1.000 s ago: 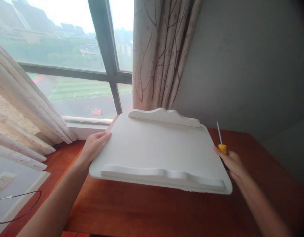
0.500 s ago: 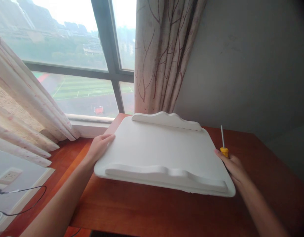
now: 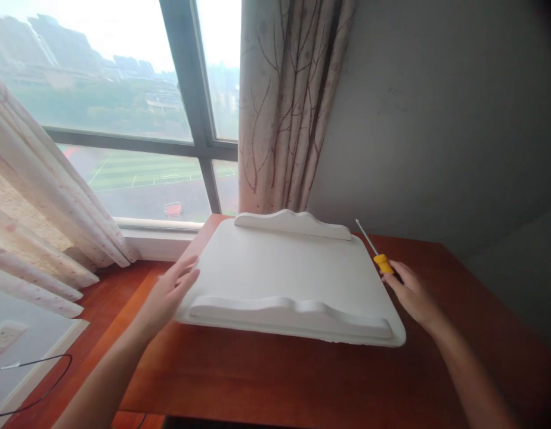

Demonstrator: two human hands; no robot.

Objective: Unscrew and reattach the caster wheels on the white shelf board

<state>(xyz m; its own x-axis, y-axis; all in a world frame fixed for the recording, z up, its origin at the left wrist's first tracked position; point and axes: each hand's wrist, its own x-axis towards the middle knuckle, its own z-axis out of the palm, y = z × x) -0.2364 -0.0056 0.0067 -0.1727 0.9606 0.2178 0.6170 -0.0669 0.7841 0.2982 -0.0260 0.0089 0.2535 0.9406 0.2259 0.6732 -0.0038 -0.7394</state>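
The white board [image 3: 279, 268] lies across the middle of the frame on the reddish-brown counter [image 3: 257, 381], its broad flat face up and its corners rounded. Along its far side runs a raised wavy strip [image 3: 293, 224], and along its near side a second wavy strip [image 3: 288, 310]; both are white like the board. Left of centre, the left hand [image 3: 175, 285] is at the board's left edge, its grip loose and spread, the fingers slightly bent and apart with nothing pinched between them; whether the fingertips touch the edge, I cannot tell. Right of centre, the right hand [image 3: 409, 292] has its grip closed on the yellow part of a screwdriver [image 3: 383, 264], beside the board's right edge. The tool's metal shaft slants toward the upper left, its tip near the board's far right corner. The counter spreads below the board and out to the right of the frame. In the upper left is a window [image 3: 127, 101] with grey bars, a green field with white lines showing through it. A patterned curtain [image 3: 279, 113] hangs at upper centre and a pale curtain [image 3: 47, 185] down the left side. A grey wall [image 3: 436, 131] fills the upper right. At lower left are a wall socket [image 3: 6, 336] and a thin dark cable [image 3: 70, 361].
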